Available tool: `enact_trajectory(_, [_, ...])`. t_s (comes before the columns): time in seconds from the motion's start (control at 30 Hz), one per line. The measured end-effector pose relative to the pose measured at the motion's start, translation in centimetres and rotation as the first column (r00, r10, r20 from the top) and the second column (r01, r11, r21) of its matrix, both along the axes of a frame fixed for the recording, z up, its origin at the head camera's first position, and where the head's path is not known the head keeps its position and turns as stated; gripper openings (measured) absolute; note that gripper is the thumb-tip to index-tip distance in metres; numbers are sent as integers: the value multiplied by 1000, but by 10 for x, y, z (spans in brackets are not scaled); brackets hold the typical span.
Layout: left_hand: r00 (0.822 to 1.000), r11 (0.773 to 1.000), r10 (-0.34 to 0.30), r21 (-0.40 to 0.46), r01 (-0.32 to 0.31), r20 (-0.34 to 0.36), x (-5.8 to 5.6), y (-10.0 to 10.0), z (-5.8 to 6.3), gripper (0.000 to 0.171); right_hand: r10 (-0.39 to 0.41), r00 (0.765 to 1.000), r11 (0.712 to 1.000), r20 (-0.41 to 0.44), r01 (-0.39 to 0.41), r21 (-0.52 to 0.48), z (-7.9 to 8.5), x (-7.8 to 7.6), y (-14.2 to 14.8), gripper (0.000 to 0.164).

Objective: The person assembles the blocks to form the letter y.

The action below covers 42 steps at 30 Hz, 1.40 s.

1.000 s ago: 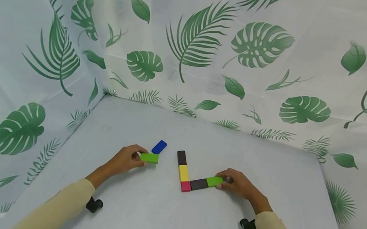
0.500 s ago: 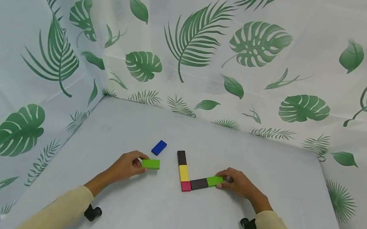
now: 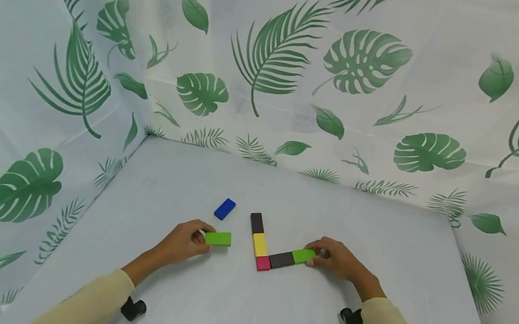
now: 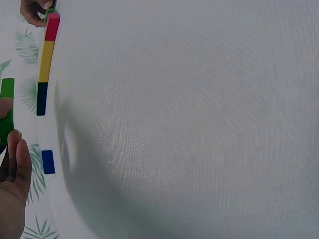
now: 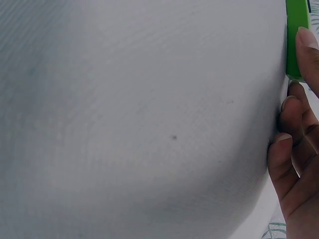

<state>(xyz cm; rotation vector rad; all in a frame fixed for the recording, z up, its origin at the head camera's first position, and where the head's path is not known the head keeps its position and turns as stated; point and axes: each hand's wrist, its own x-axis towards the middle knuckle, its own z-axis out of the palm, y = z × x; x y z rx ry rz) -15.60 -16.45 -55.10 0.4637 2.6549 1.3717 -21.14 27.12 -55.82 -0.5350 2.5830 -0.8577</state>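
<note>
My left hand [image 3: 183,242] pinches one end of a bright green block [image 3: 219,238] between thumb and fingers. In the left wrist view this green block [image 4: 7,88] stands off from the table. With thumb and fingers, my right hand [image 3: 336,258] grips the outer end of a second green block [image 3: 302,256], which lies on the table. That one ends a bent row: a dark block [image 3: 281,259] comes beside it, then a red block [image 3: 263,263] at the corner, a yellow block [image 3: 259,245] and another dark block [image 3: 256,223].
A blue block [image 3: 225,209] lies alone to the left of the row's far end. Pale cloth covers the table [image 3: 232,314]. Leaf-printed curtains [image 3: 297,64] stand behind and at the sides. A small black camera [image 3: 134,309] sits at my left wrist, another [image 3: 351,318] at my right.
My left hand has moved toward me and slightly right with its green block, away from the blue block and nearer the row. The right hand and the row have stayed put.
</note>
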Motion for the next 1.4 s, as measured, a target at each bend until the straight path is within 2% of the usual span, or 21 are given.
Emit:
enact_trajectory(0.27, [999,999,-24,28,24,-27,4,4,0,37,-10,1000,1000,4,10,-9,2,0,-1,39])
enact_trajectory(0.5, [1000,1000,-16,20,16,-2,5,8,-1,37,-20,1000,1000,15,20,-22,3,2,-1,38])
enact_trajectory(0.87, [999,999,-37,32,37,-2,11,13,-2,35,-9,1000,1000,1,9,-16,1,1,-1,38])
enact_trajectory(1.4, [999,999,-33,28,33,18,13,17,-5,36,-10,1000,1000,-7,10,-15,-2,1,-1,38])
